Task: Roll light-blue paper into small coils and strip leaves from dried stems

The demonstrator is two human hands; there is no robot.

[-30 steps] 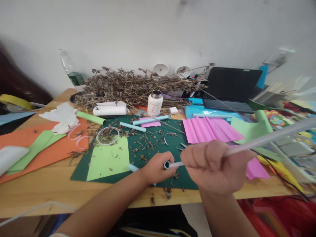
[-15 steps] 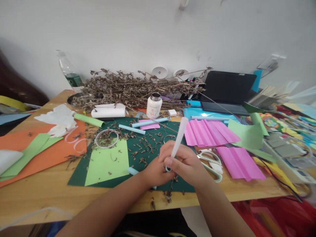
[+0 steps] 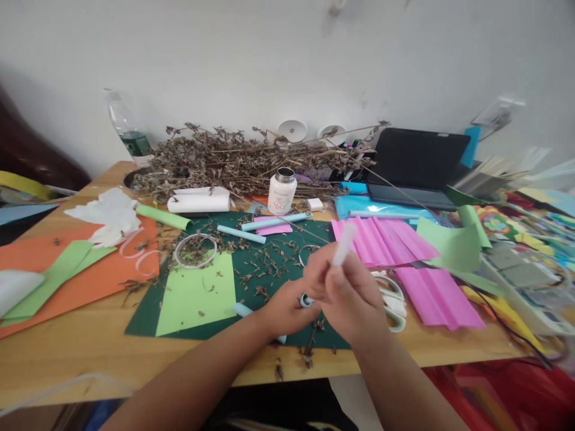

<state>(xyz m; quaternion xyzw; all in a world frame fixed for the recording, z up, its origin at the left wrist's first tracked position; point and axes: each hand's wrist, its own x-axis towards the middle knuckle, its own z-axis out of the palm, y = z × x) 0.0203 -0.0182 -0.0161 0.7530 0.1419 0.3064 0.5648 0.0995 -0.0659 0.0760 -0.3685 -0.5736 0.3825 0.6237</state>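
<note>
Near the mat's front edge, my left hand (image 3: 290, 306) is closed around a rolled light-blue paper tube (image 3: 306, 300), whose round end shows at the fingers. Just right of it, my right hand (image 3: 348, 293) grips a whitish translucent stick (image 3: 344, 244), blurred and tilted upward. Both hands are above a green cutting mat (image 3: 251, 272) strewn with dried leaf bits. Another blue paper tube (image 3: 242, 309) lies partly hidden under my left forearm. White-handled scissors (image 3: 395, 305) rest beside my right hand, partly covered by it.
A white bottle (image 3: 282, 194) without a lid stands behind the mat, before a heap of dried plants (image 3: 224, 155). Pink crepe paper (image 3: 438, 296) and a black laptop-like device (image 3: 417, 161) are to the right. Orange paper (image 3: 108, 275) lies left, a ring (image 3: 195, 251) on the mat.
My right hand has moved right and slightly up with the whitish stick, away from my left hand. More of the blue tube's end now shows in my left hand.
</note>
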